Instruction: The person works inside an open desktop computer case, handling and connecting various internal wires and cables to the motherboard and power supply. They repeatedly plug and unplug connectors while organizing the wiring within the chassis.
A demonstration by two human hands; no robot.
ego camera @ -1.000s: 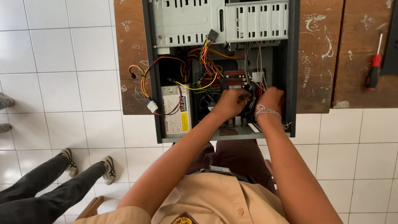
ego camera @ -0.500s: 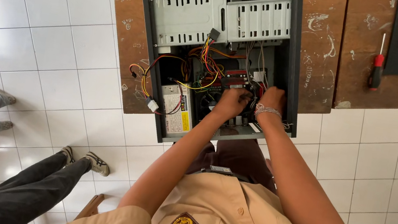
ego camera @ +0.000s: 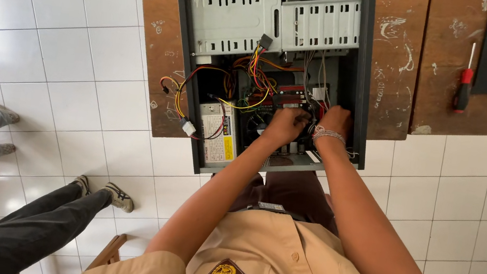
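Black open computer case [ego camera: 276,73] flat on the wooden bench [ego camera: 401,63], both hands buried inside: left hand [ego camera: 285,126] curled by the tangled wires [ego camera: 250,82], right hand [ego camera: 335,120] just beside it. Can't tell either grip. Red screwdriver [ego camera: 464,80] well off right.

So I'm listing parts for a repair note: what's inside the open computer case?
Inside the computer case are grey metal drive bays, a power supply and bundled coloured wires. The left hand and right hand cover whatever lies beneath them.

Both arms outstretched, left hand [ego camera: 285,125] and right hand [ego camera: 333,121] close together, fingers curled downward.
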